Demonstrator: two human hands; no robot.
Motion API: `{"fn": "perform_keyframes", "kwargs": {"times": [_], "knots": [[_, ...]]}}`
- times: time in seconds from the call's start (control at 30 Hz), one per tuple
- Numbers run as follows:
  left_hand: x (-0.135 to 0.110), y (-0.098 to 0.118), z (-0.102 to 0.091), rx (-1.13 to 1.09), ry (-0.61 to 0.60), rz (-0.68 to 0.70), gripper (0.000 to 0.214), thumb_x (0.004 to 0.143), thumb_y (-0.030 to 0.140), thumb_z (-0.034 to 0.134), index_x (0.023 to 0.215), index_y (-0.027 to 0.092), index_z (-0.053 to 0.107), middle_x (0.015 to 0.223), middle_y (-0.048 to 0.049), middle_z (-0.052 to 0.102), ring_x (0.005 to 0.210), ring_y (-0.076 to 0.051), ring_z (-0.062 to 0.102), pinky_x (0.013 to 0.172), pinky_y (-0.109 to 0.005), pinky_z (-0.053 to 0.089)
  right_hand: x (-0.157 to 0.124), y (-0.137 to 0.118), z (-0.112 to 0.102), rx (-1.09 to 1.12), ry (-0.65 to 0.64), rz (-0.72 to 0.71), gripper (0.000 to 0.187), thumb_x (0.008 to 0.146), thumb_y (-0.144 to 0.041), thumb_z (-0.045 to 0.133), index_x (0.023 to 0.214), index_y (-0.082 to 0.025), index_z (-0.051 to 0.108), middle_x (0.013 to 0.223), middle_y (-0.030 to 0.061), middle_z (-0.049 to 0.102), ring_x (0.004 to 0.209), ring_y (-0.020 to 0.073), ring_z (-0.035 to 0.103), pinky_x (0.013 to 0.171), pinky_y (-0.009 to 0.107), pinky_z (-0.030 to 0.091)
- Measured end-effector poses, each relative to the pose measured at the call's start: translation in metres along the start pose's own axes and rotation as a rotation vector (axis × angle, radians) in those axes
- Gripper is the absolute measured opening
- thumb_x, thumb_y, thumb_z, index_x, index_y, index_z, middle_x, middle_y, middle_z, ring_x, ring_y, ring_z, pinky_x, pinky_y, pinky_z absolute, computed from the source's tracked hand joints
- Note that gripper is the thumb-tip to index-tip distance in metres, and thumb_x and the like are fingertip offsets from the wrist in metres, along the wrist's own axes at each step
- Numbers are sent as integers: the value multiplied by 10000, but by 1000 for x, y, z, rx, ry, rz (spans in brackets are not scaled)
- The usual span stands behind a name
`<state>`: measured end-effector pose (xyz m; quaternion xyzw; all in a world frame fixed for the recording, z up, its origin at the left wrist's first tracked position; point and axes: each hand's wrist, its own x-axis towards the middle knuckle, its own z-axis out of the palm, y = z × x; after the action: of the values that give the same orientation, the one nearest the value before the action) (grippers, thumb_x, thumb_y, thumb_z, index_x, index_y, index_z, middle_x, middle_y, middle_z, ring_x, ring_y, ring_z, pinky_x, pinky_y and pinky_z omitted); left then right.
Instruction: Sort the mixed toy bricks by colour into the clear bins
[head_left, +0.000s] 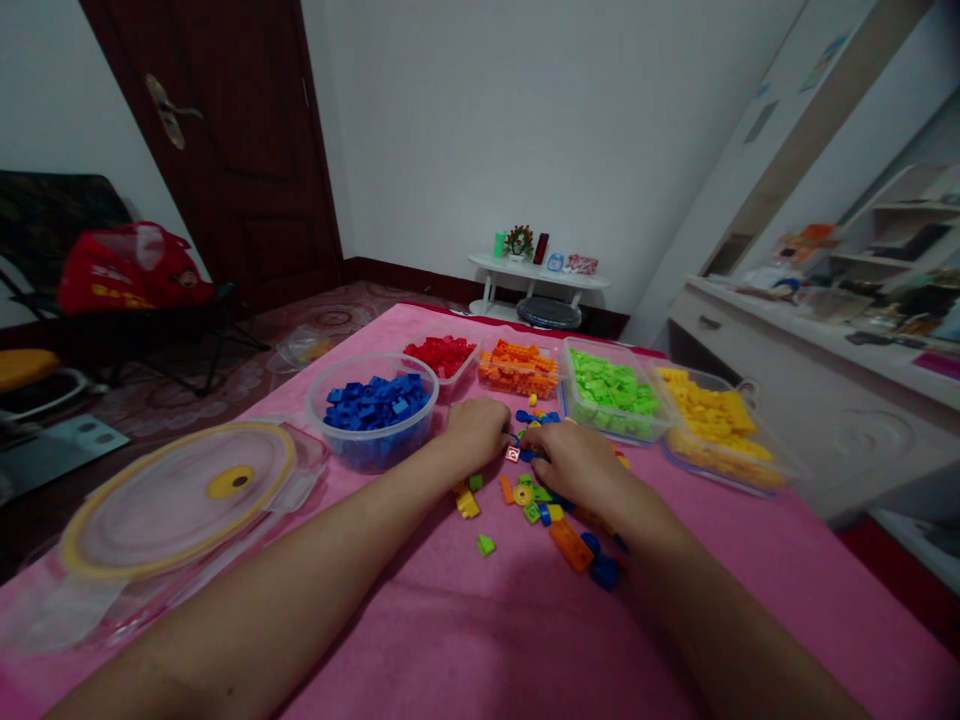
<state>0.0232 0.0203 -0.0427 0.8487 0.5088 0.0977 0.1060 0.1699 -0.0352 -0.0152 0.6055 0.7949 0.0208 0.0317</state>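
Observation:
Both hands reach into a loose pile of mixed plastic building bricks in the middle of the pink cloth. My left hand [478, 437] is at the pile's left side, fingers curled down and tips mostly hidden; whatever they pinch cannot be made out. A small pale brick with a red-edged top [512, 454] shows right by its fingertips. Over the pile's right side is my right hand [574, 462], thumb and forefinger apart, close to blue bricks. Nearer me lie a yellow brick [468, 504], a green brick [486, 545], a long orange brick [571, 545] and a blue brick [604, 572].
Around the pile stand clear tubs of blue bricks [379, 402], red bricks [441, 356], orange bricks [519, 368], green bricks [611, 384] and yellow bricks [709, 415]. A yellow-rimmed clear lid [180, 500] lies at the left on the pink-covered table [450, 640].

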Motion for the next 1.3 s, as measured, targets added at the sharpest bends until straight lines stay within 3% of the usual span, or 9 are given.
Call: {"fn": "perform_keyframes", "kwargs": {"times": [0.13, 0.47, 0.7, 0.83, 0.9, 0.97, 1.1, 1.2, 1.3], "knots": [[-4, 2, -6, 11, -41, 16, 248, 741, 303, 655, 962, 200, 696, 991, -147, 687, 976, -314, 624, 815, -381, 462, 1, -10, 4, -74, -29, 34, 236, 800, -213, 526, 982, -187, 674, 945, 123, 705, 870, 236, 644, 656, 284, 394], [-5, 6, -7, 44, -75, 33, 244, 808, 225, 543, 967, 93, 673, 983, -257, 660, 968, -399, 627, 799, -485, 475, 2, 11, 2, 65, 102, 41, 243, 755, -259, 567, 981, -242, 654, 821, 38, 681, 745, 174, 614, 578, 248, 314], [-10, 7, -7, -8, -43, -23, 169, 775, 135, 547, 887, 112, 672, 912, -219, 673, 917, -357, 644, 787, -437, 480, 5, 13, 0, 230, 195, 22, 252, 770, -262, 560, 998, -243, 666, 787, 11, 672, 689, 149, 585, 575, 236, 322], [-6, 5, -10, -82, 42, 0, 142, 791, 162, 524, 849, 132, 649, 894, -168, 664, 891, -291, 631, 742, -356, 474, 6, 10, 0, 384, 384, -33, 225, 775, -224, 555, 969, -204, 667, 857, 29, 680, 756, 156, 594, 675, 245, 397], [-2, 7, -12, -341, 84, -15, 126, 801, 208, 513, 789, 145, 621, 798, -108, 639, 764, -208, 612, 618, -262, 453, 5, 9, -4, 492, 533, -41, 214, 779, -224, 561, 966, -185, 658, 888, 38, 678, 754, 155, 592, 720, 256, 425], [1, 10, -15, -836, 20, -79, 130, 803, 219, 491, 741, 147, 580, 667, -46, 574, 557, -116, 519, 454, -178, 347, 3, 7, -9, 584, 648, -34, 216, 788, -235, 566, 981, -181, 647, 894, 45, 676, 734, 156, 592, 726, 266, 446], [2, 17, -16, -1769, -400, -272, 196, 833, 283, 448, 758, 133, 550, 582, -10, 503, 415, -65, 430, 334, -117, 213, -2, -3, -18, 610, 669, -68, 227, 790, -234, 581, 1003, -198, 650, 944, 49, 674, 810, 177, 607, 752, 284, 461], [1, 17, -20, -2035, -538, -321, 273, 855, 371, 457, 792, 126, 561, 603, -19, 523, 431, -71, 481, 314, -98, 234, -5, -7, -23, 574, 682, -112, 261, 782, -242, 610, 1036, -206, 653, 982, 48, 664, 830, 175, 598, 765, 290, 459], [-2, 14, -38, -1992, -467, -305, 314, 873, 392, 445, 730, 129, 540, 582, -21, 513, 408, -58, 442, 310, -92, 174, -9, -6, -28, 580, 774, -91, 235, 814, -271, 588, 1032, -214, 655, 979, 50, 656, 743, 153, 582, 718, 287, 465]]}}
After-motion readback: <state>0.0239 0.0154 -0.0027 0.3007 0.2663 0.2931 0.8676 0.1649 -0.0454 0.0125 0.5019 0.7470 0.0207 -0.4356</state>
